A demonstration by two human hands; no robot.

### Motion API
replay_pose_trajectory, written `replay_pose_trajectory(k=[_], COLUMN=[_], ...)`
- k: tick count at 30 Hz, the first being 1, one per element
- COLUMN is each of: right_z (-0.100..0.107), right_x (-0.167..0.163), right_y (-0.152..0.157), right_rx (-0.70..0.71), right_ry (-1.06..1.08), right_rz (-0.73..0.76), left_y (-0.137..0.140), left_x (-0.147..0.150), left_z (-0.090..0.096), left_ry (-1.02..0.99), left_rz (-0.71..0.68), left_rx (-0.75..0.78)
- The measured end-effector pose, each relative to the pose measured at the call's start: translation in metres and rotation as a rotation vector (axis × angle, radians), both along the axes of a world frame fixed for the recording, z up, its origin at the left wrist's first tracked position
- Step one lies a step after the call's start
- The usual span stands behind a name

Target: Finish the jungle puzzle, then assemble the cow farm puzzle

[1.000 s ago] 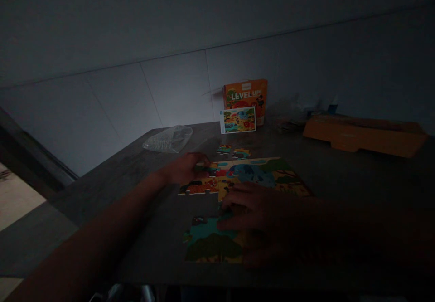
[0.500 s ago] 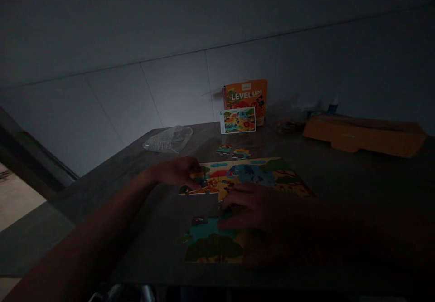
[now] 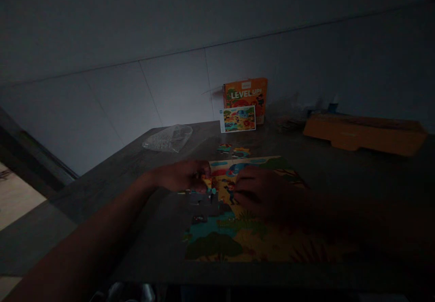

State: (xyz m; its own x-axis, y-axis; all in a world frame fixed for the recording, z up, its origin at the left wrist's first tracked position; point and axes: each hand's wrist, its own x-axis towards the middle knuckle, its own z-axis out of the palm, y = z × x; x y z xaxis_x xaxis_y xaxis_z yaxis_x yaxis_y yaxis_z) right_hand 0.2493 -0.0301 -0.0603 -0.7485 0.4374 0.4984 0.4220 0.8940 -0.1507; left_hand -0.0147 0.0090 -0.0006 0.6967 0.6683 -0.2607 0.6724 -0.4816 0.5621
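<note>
My left hand [image 3: 185, 175] pinches a jigsaw piece [image 3: 208, 184] with yellow and teal on it, raised at a tilt over the left edge of the puzzle. The partly joined jigsaw puzzle [image 3: 217, 247] lies on the table, showing trees, water and a crocodile, with a gap on its left side. Over the puzzle's middle is my right hand [image 3: 254, 186], its fingers curled together; whatever they grip, if anything, is hidden. Two loose puzzle pieces [image 3: 241, 152] lie just beyond the puzzle's far edge. The scene is very dark.
A small picture card [image 3: 239, 119] leans against an orange box [image 3: 245, 89] at the wall. A clear plastic bag [image 3: 169, 138] lies at the back left of the grey table [image 3: 136, 238]. An orange box tray [image 3: 363, 134] is at the back right.
My left hand has shifted slightly right and now holds a piece up at a tilt. My right hand has moved up and away from the lower puzzle, its fingers drawn together.
</note>
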Motion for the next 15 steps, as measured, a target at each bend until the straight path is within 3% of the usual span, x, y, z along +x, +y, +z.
replay_pose_trajectory(k=[6,15], right_z=[0.0021,0.0001], right_x=[-0.0001,0.0008], right_y=[-0.0025,0.0003], right_rx=[-0.03,-0.02], right_ry=[-0.001,-0.019], right_rz=[-0.022,-0.029], left_y=[-0.0058,-0.0062], left_x=[0.0066,0.0104], left_z=[0.0004,-0.0025], left_ry=[-0.024,-0.014], left_rz=[0.034,-0.013], left_rx=[-0.287,-0.223])
